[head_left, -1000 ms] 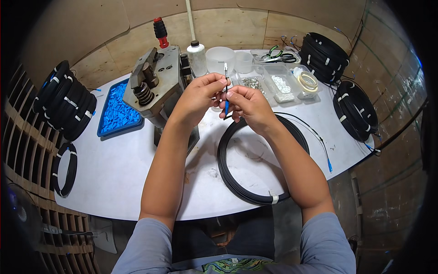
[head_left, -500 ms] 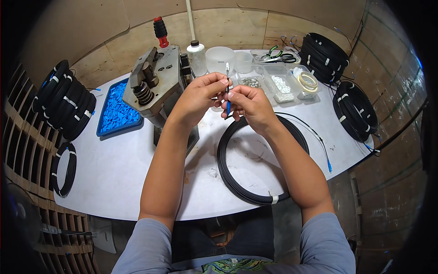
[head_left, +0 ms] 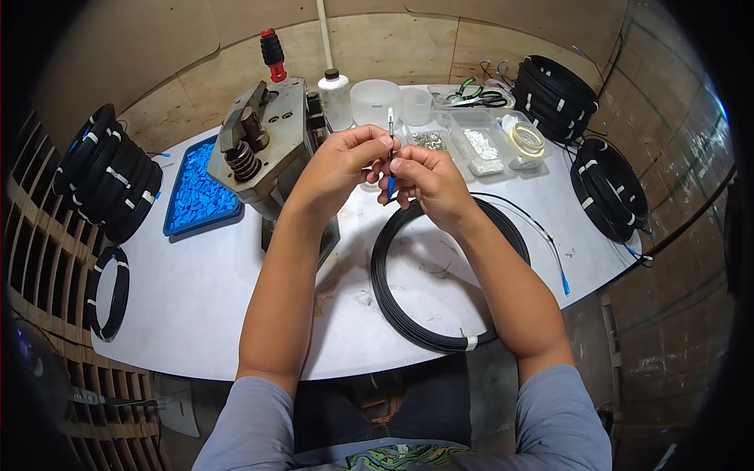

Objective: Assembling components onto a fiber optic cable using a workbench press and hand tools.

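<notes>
A thin cable end (head_left: 390,145) with a blue connector is pinched upright at upper centre by the left hand (head_left: 339,163) and right hand (head_left: 424,179). Below, a black cable coil (head_left: 448,271) is laid on the white table (head_left: 196,290).

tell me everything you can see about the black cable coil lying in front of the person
The black cable coil is thin, glossy-looking cable wound into one wide flat ring, lying on the white table just below the hands. A white tape band binds it at its near edge. One loose strand leaves it on the right and ends in a small blue connector near the table edge. The right forearm crosses above its right side; whether they touch cannot be told.
</notes>
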`<action>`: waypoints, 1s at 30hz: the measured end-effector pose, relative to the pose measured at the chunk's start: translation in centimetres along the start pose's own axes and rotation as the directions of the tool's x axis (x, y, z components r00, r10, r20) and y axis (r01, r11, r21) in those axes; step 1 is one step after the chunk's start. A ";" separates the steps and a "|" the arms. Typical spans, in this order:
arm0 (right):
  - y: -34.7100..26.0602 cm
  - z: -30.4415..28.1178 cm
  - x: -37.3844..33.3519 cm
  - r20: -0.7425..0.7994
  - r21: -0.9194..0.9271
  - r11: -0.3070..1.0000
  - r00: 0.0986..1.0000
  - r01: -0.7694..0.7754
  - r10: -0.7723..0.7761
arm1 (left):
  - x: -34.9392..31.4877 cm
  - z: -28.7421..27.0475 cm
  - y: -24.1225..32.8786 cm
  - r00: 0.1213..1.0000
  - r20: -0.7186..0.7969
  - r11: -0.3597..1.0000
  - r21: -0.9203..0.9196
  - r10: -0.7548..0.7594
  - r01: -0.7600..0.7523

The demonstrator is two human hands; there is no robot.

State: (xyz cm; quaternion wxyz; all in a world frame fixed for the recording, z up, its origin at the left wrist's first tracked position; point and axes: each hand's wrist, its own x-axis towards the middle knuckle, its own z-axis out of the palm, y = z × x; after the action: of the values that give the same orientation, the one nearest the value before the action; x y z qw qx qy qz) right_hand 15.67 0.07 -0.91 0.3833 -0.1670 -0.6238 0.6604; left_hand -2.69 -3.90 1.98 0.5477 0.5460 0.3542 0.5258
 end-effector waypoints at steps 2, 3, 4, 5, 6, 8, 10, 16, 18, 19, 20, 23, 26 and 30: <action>0.0 0.0 0.0 0.001 0.006 1.000 1.000 -0.012 0.012 | -0.1 0.0 0.0 1.000 -0.003 1.000 0.003 0.002 -0.002; -0.1 0.1 0.0 0.003 0.013 1.000 1.000 -0.010 0.010 | -0.1 0.1 0.1 1.000 -0.003 1.000 0.000 0.001 -0.001; -0.2 0.1 0.0 0.005 0.020 1.000 1.000 -0.008 0.008 | -0.1 0.1 0.3 1.000 -0.007 1.000 0.011 -0.002 0.003; -0.3 0.2 0.0 0.005 0.020 1.000 1.000 -0.010 0.010 | -0.1 0.2 0.3 1.000 -0.011 1.000 0.021 -0.005 0.006; -0.4 0.2 -0.1 0.007 0.030 0.999 1.000 -0.016 0.016 | -0.1 0.2 0.3 1.000 -0.011 1.000 0.019 -0.006 0.006; -0.4 0.1 -0.1 0.010 0.041 0.999 1.000 -0.023 0.022 | -0.1 0.1 0.2 1.000 -0.006 0.999 0.033 0.004 -0.004; -0.2 -0.2 0.0 0.038 0.044 0.998 0.998 -0.047 0.045 | 0.0 0.1 0.2 1.000 -0.001 1.000 0.027 0.001 -0.001; -0.3 0.0 0.0 0.061 0.069 0.996 0.997 -0.058 0.054 | -0.1 -0.1 0.0 1.000 0.017 0.999 0.037 -0.003 0.003; -0.2 0.0 0.0 0.062 0.070 0.996 0.997 -0.055 0.050 | -0.1 -0.2 0.0 1.000 0.019 0.999 0.035 -0.006 0.005; -0.2 -0.1 0.1 0.062 0.071 0.996 0.997 -0.051 0.047 | -0.1 -0.1 0.0 1.000 0.023 0.999 0.039 0.000 -0.001; -0.2 -0.1 0.1 0.062 0.070 0.996 0.997 -0.052 0.048 | 0.0 -0.1 0.0 1.000 0.028 0.999 0.042 0.005 -0.006; -0.2 -0.1 0.1 0.059 0.052 0.997 0.997 -0.051 0.047 | 0.0 0.0 0.1 1.000 0.011 0.999 0.034 -0.004 0.004; -0.2 0.0 0.0 0.054 0.055 0.996 0.997 -0.063 0.060 | -0.1 0.0 0.1 1.000 0.010 0.999 0.054 0.002 -0.002; -0.2 0.0 0.1 0.056 0.056 0.997 0.997 -0.051 0.048 | -0.1 0.0 0.1 1.000 0.009 0.999 0.036 -0.003 0.003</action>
State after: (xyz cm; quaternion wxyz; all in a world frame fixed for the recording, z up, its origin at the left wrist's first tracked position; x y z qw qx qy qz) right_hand 15.69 0.09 -0.71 0.3542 -0.1534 -0.6104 0.6917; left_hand -2.73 -4.02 2.07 0.5403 0.5577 0.3619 0.5159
